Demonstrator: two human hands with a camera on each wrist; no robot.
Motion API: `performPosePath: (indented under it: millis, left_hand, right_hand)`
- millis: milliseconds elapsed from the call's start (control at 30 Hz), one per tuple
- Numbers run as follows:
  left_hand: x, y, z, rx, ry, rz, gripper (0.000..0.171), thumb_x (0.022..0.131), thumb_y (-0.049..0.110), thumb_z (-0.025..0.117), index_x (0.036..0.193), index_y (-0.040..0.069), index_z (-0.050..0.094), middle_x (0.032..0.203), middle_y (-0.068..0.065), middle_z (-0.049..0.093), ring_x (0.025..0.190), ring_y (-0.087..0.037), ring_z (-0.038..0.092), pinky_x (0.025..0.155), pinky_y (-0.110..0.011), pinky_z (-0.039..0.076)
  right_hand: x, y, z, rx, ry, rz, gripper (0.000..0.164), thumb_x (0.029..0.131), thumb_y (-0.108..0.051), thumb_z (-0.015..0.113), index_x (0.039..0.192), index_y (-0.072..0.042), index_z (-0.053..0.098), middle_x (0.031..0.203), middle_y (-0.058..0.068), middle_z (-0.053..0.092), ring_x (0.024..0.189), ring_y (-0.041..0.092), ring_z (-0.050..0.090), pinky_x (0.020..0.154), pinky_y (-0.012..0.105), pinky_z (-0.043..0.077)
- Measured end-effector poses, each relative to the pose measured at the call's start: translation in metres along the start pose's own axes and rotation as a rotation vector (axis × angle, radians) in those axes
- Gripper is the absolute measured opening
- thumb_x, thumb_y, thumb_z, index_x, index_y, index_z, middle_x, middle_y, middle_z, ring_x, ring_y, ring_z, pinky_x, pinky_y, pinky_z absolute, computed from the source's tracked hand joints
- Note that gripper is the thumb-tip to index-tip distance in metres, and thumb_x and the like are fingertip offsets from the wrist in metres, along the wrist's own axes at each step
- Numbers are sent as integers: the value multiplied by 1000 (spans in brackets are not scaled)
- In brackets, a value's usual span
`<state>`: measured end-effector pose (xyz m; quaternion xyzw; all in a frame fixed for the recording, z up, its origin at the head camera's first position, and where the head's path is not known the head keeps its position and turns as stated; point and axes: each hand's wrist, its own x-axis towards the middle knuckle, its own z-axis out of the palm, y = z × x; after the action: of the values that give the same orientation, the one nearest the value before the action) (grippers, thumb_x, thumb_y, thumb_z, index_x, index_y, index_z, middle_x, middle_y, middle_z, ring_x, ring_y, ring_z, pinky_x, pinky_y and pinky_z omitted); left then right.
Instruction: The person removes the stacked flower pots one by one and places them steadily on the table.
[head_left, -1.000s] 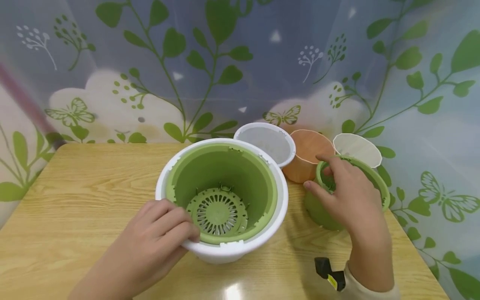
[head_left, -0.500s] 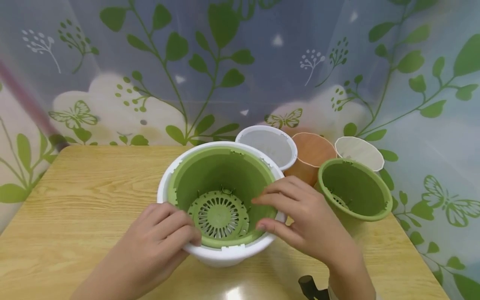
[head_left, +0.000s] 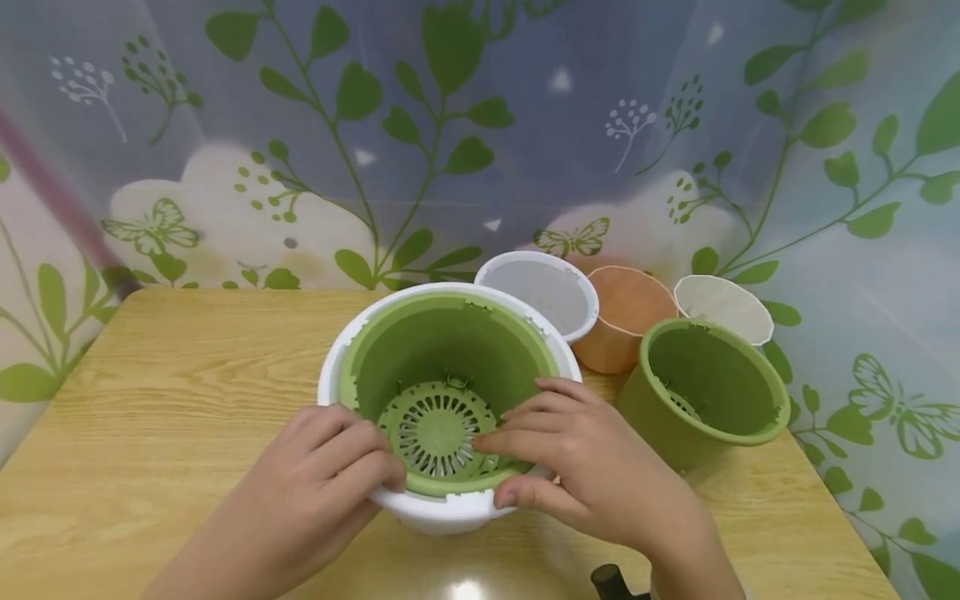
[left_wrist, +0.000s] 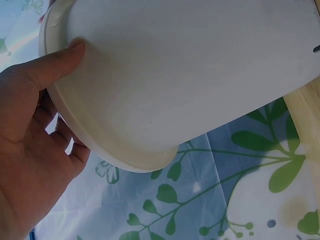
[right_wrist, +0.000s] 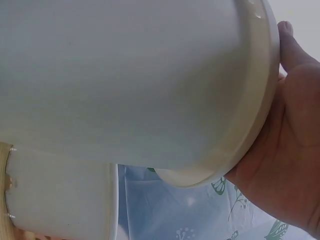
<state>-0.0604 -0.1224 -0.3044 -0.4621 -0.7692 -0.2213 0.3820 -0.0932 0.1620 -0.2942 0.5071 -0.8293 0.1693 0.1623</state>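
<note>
A white flowerpot [head_left: 474, 506] stands tilted toward me at the middle of the table, with a green inner pot [head_left: 442, 337] nested in it; the inner pot's bottom is slotted. My left hand [head_left: 326, 471] grips the near left rim, fingers over the top; in the left wrist view its thumb presses the white outer wall [left_wrist: 190, 60] under the rim. My right hand [head_left: 581, 462] lies over the near right rim, fingers stretched out over the inside and thumb at the rim. In the right wrist view, that hand's [right_wrist: 300, 135] fingers are mostly hidden behind the rim.
A second green pot [head_left: 645, 408] leans at the right, beside my right forearm. Behind it stand a white pot [head_left: 536, 292], an orange pot [head_left: 611, 346] and a cream pot [head_left: 723, 308], close to the patterned wall covering [head_left: 420, 167]. The wooden table [head_left: 202, 367] extends left.
My right hand has left the second green pot at the right and moved left to the white pot's rim, its fingers now over the inside. My left hand has kept its grip.
</note>
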Motion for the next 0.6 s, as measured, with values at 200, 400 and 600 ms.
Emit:
performPosePath:
  millis: [200, 400, 600]
  left_hand:
    - [-1, 0, 0, 0, -11, -5, 30, 106, 21, 44, 86, 15, 65, 90, 6, 63, 84, -18, 57, 77, -33, 45]
    - [0, 0, -1, 2, -5, -3, 29, 106, 21, 45, 86, 14, 65, 90, 6, 63, 84, -17, 57, 76, -33, 44]
    - [0, 0, 0, 7, -5, 3, 30, 106, 21, 44, 85, 15, 65, 89, 6, 63, 84, -18, 57, 76, -33, 44]
  right_hand:
    - [-1, -2, 0, -8, -28, 5, 53, 100, -60, 37, 119, -25, 72, 108, -19, 70, 105, 7, 63, 106, 39, 37]
    - [-1, -3, -1, -17, -47, -4, 40, 98, -55, 49, 113, -27, 73, 104, -22, 70, 104, 5, 63, 108, 37, 34]
    - [-2, -3, 0, -11, -45, -9, 31, 97, -52, 54, 103, -29, 73, 97, -23, 68, 100, 3, 61, 108, 42, 34]
